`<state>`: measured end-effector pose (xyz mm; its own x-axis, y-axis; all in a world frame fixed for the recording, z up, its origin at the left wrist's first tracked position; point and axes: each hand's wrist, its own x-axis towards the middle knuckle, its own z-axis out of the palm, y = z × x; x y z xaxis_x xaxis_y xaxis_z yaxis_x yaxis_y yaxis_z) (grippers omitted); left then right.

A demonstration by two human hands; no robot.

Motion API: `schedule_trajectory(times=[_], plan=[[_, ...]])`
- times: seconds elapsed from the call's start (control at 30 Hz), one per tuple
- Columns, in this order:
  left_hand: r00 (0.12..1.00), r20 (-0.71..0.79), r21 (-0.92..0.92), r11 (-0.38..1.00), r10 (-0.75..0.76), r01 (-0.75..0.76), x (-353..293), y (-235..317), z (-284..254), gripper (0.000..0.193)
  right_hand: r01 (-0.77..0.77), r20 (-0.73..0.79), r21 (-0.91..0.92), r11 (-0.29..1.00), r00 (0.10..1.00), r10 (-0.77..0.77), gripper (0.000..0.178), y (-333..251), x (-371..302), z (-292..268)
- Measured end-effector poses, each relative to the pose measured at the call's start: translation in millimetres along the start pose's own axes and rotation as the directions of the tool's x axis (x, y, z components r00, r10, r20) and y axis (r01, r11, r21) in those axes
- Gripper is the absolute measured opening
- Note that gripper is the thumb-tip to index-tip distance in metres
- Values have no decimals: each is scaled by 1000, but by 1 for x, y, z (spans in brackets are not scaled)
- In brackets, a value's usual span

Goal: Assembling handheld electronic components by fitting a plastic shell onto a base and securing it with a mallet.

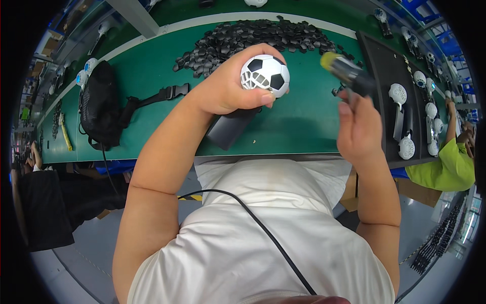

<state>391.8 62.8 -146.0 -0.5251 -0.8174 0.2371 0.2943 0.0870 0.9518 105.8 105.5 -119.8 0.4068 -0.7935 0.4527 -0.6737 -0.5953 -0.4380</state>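
Note:
My left hand (225,83) is closed round a white ball-shaped fan head (277,66) with black pentagon patches and open slots, like a football. A dark grey handle (232,127) extends below it toward me; the hand hides where the two meet. To the right, my right hand (360,126) grips a small mallet (349,71) with a yellow tip and a dark body, blurred by motion. The mallet is raised and apart from the ball. Beyond both hands, a heap of small black pentagon pieces (243,43) is spread on the green table (298,121).
A black tray (377,76) on the right holds several white-headed fans (398,93). On the left lie a black bag (101,104) with a buckled strap and a yellow-handled tool (66,133). A person in a lime-green top (448,164) is at far right, another in black (43,202) at left.

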Motion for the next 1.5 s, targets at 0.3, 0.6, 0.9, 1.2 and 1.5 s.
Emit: schedule_trajectory(times=[0.3,0.6,0.9,1.2,1.5], plan=[[993,27,136,983,118,-121,1,0,-6,69,105,-95,119,987,991,-94,28,-2,-10,-5],[960,-281,788,574,10,225,1,23,41,60,-136,48,29,990,990,135,27,3,-36,-10],[974,-214,852,473,-71,222,2,42,78,56,-102,-53,134,986,993,110,19,8,-42,-20],[966,-257,890,392,7,234,-10,59,98,63,-166,132,-13,986,977,166,19,19,-47,-16],[878,82,982,110,472,-151,-59,14,68,62,-152,35,-249,957,985,166,24,77,-11,13]])
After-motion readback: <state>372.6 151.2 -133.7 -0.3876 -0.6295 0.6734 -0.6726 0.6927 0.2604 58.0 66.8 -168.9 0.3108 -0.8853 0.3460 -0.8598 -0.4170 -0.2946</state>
